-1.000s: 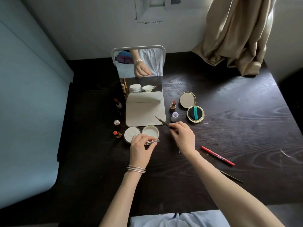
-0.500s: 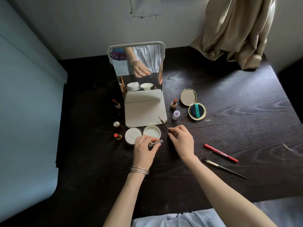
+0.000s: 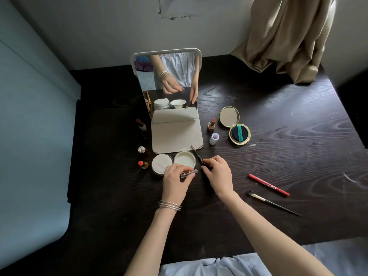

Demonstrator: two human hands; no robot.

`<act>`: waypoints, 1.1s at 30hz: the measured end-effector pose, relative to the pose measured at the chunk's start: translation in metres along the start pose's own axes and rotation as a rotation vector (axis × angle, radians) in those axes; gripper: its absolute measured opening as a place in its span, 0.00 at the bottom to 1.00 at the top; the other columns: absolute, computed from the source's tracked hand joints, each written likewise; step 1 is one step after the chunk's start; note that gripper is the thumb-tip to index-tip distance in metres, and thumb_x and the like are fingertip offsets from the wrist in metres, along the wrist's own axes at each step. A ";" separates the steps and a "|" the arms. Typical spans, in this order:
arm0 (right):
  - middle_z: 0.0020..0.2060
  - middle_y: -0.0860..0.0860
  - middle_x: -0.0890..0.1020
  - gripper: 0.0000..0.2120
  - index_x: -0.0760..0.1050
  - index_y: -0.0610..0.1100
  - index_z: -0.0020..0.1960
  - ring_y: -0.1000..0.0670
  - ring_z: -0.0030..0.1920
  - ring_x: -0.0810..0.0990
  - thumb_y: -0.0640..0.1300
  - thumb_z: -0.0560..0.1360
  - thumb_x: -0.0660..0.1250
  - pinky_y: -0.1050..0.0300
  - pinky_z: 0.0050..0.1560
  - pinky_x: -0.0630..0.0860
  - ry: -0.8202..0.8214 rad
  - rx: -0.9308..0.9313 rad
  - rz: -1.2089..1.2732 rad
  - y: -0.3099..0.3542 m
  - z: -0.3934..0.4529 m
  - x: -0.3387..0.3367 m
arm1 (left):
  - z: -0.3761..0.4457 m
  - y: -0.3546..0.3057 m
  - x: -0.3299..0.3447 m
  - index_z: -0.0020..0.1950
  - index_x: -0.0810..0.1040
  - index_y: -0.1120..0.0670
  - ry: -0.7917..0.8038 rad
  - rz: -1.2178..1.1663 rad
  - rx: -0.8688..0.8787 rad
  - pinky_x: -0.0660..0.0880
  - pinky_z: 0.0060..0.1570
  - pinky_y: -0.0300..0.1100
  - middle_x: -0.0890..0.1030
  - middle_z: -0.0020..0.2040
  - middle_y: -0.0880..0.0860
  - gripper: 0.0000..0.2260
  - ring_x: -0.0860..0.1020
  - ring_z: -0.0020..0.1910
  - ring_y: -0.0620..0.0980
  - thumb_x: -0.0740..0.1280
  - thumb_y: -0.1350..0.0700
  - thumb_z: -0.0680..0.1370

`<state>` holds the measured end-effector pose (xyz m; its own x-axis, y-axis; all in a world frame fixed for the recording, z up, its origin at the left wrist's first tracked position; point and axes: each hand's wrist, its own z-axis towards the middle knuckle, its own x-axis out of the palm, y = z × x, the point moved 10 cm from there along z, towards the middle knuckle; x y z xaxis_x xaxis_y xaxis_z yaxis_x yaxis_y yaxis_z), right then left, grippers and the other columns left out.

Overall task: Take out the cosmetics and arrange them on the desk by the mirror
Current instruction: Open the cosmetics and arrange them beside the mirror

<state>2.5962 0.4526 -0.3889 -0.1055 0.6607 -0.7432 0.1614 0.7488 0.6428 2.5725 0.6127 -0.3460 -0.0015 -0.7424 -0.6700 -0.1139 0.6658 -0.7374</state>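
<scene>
Both hands stay at the front edge of the standing mirror on the dark desk. Left hand pinches a small silver clip between thumb and fingers, same grip as half a second ago. Right hand holds a thin lip brush by its lower end, fingers closed round it; its tip now points more steeply toward the mirror base, closer to the open cream jar than before. Jar lid lies touching the jar on its left. Open cushion compact, lipstick, small white cap, red pencil and makeup brush lie unmoved on the right.
</scene>
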 end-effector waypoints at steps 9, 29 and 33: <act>0.47 0.54 0.76 0.13 0.78 0.47 0.57 0.54 0.50 0.73 0.44 0.73 0.69 0.57 0.49 0.76 0.012 -0.087 0.081 0.015 -0.003 -0.016 | 0.007 -0.007 0.001 0.44 0.83 0.54 -0.013 -0.017 0.021 0.66 0.42 0.30 0.79 0.41 0.49 0.06 0.74 0.43 0.48 0.75 0.58 0.69; 0.37 0.53 0.80 0.06 0.78 0.44 0.43 0.52 0.39 0.73 0.45 0.69 0.66 0.59 0.37 0.72 -0.241 -0.430 -0.148 0.037 -0.018 -0.067 | 0.025 -0.059 0.027 0.46 0.79 0.55 0.046 -0.225 0.054 0.72 0.38 0.28 0.76 0.37 0.45 0.11 0.74 0.34 0.39 0.75 0.64 0.67; 0.37 0.54 0.81 0.09 0.79 0.44 0.44 0.55 0.41 0.73 0.47 0.68 0.63 0.59 0.38 0.73 -0.218 -0.285 -0.031 0.026 -0.013 -0.070 | 0.029 -0.068 0.034 0.45 0.78 0.54 0.077 -0.262 0.071 0.77 0.42 0.36 0.78 0.40 0.47 0.10 0.77 0.38 0.41 0.73 0.65 0.68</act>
<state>2.5947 0.4266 -0.3181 0.1111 0.6342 -0.7652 -0.1224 0.7728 0.6227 2.6090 0.5441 -0.3215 -0.0572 -0.8918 -0.4488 -0.0505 0.4516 -0.8908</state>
